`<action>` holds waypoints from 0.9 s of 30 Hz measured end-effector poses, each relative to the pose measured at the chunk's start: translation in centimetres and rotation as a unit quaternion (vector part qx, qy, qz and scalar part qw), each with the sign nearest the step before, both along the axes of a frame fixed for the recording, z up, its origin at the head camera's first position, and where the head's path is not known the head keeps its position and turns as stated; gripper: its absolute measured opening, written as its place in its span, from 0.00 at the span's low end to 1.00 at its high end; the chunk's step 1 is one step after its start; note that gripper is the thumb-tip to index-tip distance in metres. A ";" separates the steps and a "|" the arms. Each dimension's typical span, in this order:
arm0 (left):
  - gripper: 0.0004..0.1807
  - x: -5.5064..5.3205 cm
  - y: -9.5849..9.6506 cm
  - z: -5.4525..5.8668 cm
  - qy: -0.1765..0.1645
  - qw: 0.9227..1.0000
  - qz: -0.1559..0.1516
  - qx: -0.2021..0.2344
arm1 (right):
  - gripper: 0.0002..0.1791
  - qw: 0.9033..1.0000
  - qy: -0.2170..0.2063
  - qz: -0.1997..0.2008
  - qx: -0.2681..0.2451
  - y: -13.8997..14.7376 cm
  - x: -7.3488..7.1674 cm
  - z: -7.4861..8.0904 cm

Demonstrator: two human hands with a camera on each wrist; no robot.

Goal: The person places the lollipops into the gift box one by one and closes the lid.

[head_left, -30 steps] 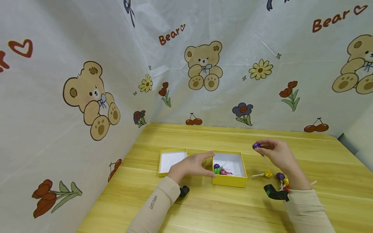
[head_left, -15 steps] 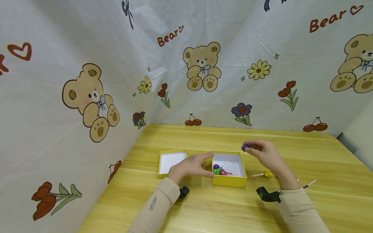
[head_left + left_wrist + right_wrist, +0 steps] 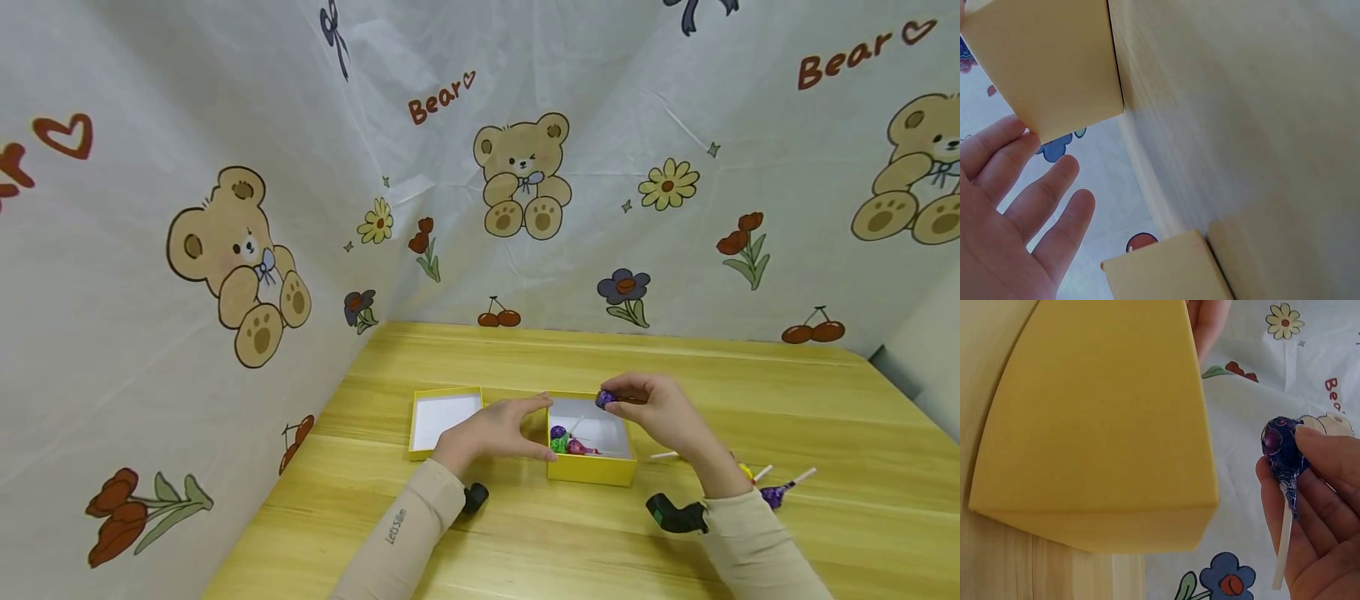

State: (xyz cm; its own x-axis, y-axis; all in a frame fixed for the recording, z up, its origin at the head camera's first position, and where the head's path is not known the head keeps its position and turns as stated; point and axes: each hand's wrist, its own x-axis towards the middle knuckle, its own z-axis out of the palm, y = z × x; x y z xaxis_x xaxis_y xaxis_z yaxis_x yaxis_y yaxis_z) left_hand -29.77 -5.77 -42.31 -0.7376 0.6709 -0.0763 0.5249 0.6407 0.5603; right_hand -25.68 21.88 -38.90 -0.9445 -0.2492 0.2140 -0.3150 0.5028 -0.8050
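Observation:
My right hand (image 3: 660, 410) pinches a purple-wrapped lollipop (image 3: 1282, 447) between thumb and fingers, its white stick pointing down in the right wrist view. The wrapped candy is over the back right part of an open yellow box (image 3: 592, 471). Several lollipops lie inside that box at its left, including a green one (image 3: 560, 443) and a pink one (image 3: 577, 447). My left hand (image 3: 495, 429) holds the box's left end, thumb at the front corner and fingertips at the back one. In the left wrist view its other fingers (image 3: 1054, 187) stand spread and fairly straight.
A shallow yellow lid (image 3: 447, 414) with a white inside lies left of the box, partly behind the left hand. More lollipops, among them a purple one (image 3: 774, 497), lie right of the box, partly hidden by the right arm. A bear-print cloth (image 3: 525, 275) stands behind the table.
My right hand has carried the purple lollipop leftward and down, from right of the box to over its back right part. The left hand has stayed at the box.

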 end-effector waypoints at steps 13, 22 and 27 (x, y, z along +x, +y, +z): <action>0.52 0.1 0.0 -0.1 0.008 1.000 0.003 -0.004 | 0.12 0.997 0.011 0.072 0.002 -1.9 -0.2 -1.2; 0.52 0.1 0.0 -0.2 0.010 1.000 0.009 -0.003 | 0.12 0.995 -0.015 0.096 -0.012 -2.6 -0.1 -1.8; 0.52 0.2 0.0 -0.1 0.006 1.000 0.010 0.000 | 0.11 0.994 -0.011 0.110 -0.010 -3.0 -0.1 -2.0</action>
